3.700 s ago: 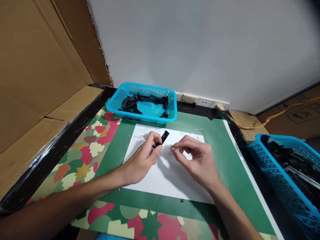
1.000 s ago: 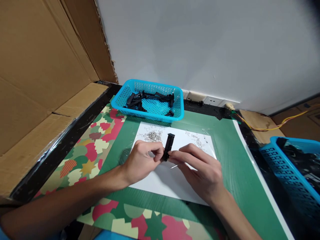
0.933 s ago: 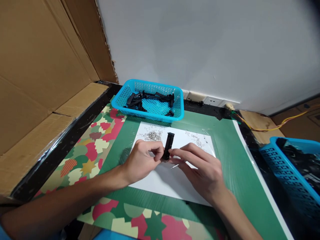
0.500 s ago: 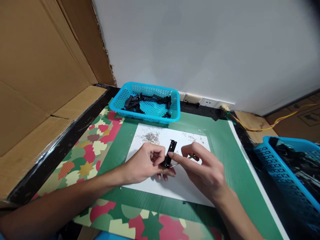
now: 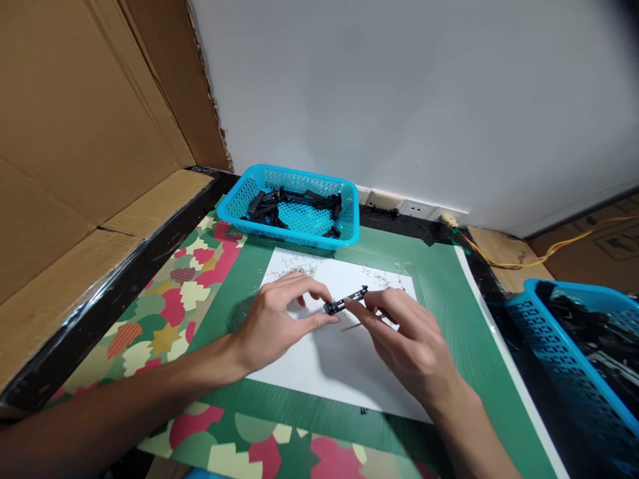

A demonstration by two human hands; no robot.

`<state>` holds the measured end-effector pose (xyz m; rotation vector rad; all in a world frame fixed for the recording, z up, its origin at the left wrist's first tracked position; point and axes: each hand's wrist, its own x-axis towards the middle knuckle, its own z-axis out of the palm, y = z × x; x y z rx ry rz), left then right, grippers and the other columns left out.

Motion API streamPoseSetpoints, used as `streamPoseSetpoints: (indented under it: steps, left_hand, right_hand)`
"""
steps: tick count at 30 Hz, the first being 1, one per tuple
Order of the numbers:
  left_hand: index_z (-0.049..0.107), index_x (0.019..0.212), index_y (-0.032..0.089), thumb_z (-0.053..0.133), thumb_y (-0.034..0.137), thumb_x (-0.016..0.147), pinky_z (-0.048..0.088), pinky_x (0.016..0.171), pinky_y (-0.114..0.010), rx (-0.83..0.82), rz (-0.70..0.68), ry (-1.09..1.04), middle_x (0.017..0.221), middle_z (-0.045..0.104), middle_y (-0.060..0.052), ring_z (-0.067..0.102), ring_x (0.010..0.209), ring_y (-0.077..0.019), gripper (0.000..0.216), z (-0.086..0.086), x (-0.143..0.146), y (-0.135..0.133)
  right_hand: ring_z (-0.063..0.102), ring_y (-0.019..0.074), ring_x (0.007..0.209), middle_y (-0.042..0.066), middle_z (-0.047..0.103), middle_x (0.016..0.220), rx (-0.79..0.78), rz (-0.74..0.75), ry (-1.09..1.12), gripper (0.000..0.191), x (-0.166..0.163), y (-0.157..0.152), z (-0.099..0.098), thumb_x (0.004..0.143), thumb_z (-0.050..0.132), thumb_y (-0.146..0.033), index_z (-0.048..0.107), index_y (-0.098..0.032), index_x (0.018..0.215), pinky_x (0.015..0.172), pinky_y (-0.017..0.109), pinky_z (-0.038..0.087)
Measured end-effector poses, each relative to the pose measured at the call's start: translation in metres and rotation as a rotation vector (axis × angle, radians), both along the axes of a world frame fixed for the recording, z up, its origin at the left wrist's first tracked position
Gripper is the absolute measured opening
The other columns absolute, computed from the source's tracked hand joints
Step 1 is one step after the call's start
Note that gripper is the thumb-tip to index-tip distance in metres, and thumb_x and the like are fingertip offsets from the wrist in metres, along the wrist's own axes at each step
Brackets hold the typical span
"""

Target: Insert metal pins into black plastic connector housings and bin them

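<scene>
While 2 hands point(image 5: 269, 326) point(image 5: 414, 342) pinch 1 blk clip point(image 5: 346, 303), 2 baskets point(image 5: 279, 231) point(image 5: 559, 362) sit nr.

Bare forearms as far as they show — the left hand point(image 5: 272, 326) and the right hand point(image 5: 417, 346) bare as well, fingers long and slim; clothing higher up is out of view.

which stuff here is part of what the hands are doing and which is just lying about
In hand: black part, pinched by the left hand and touched by the right hand; thin metal pin in the right hand; loose metal bits on the white sheet.
Lying about: far blue basket; right blue basket; cardboard; yellow wire.
</scene>
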<state>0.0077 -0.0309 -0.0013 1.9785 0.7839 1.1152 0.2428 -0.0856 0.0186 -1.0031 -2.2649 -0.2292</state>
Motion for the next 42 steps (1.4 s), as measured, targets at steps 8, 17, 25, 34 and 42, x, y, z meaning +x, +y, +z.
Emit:
streamPoseSetpoints:
  steps: [8, 17, 25, 34, 42]
  left_hand:
    - [0.084, 0.101, 0.016, 0.089, 0.018, 0.088, 0.060, 0.076, -0.033, 0.142, 0.037, 0.059, 0.091, 0.083, -0.007, 0.075, 0.082, -0.0201, 0.013, -0.010, -0.003, 0.005]
    - [0.085, 0.099, 0.018, 0.085, 0.015, 0.091, 0.061, 0.076, -0.032, 0.079, -0.080, 0.131, 0.092, 0.085, -0.005, 0.080, 0.083, -0.0204, 0.008, -0.015, -0.003, 0.002]
    - [0.085, 0.104, 0.018, 0.082, 0.017, 0.094, 0.062, 0.079, -0.032, 0.106, -0.159, 0.137, 0.096, 0.087, -0.006, 0.081, 0.086, -0.0215, 0.010, -0.014, -0.003, 0.002]
    - [0.084, 0.097, 0.018, 0.084, 0.013, 0.091, 0.062, 0.083, -0.032, 0.056, -0.182, 0.166, 0.096, 0.086, -0.006, 0.082, 0.089, -0.0222, 0.008, -0.017, -0.003, 0.004]
    - [0.084, 0.094, 0.019, 0.080, 0.014, 0.094, 0.062, 0.077, -0.033, 0.114, -0.178, 0.161, 0.090, 0.085, -0.005, 0.080, 0.083, -0.0206, 0.007, -0.018, -0.003, 0.004]
  right_hand:
    - [0.068, 0.0222, 0.095, 0.010, 0.069, 0.107, -0.453, -0.084, 0.147, 0.024, 0.009, 0.007, 0.002, 0.109, 0.059, -0.015, 0.074, -0.022, 0.125, 0.081, 0.036, 0.057]
    - [0.077, 0.0260, 0.090, 0.011, 0.080, 0.108, -0.296, -0.312, 0.159, 0.020, 0.021, 0.011, -0.007, 0.108, 0.064, -0.021, 0.082, -0.021, 0.112, 0.077, 0.041, 0.062]
    - [0.076, 0.0175, 0.065, 0.003, 0.081, 0.081, -0.545, -0.273, 0.768, 0.016, -0.018, 0.001, 0.006, 0.094, 0.083, -0.028, 0.079, -0.021, 0.080, 0.062, 0.026, 0.065]
    - [0.076, 0.0168, 0.065, 0.002, 0.080, 0.076, -0.692, -0.219, 0.750, 0.018, -0.033, -0.002, 0.005, 0.098, 0.078, -0.028, 0.079, -0.021, 0.082, 0.060, 0.024, 0.060]
    - [0.070, 0.0155, 0.061, 0.001, 0.077, 0.074, -0.622, -0.226, 0.599, 0.021, -0.038, -0.004, 0.008, 0.102, 0.072, -0.026, 0.079, -0.021, 0.082, 0.059, 0.025, 0.056]
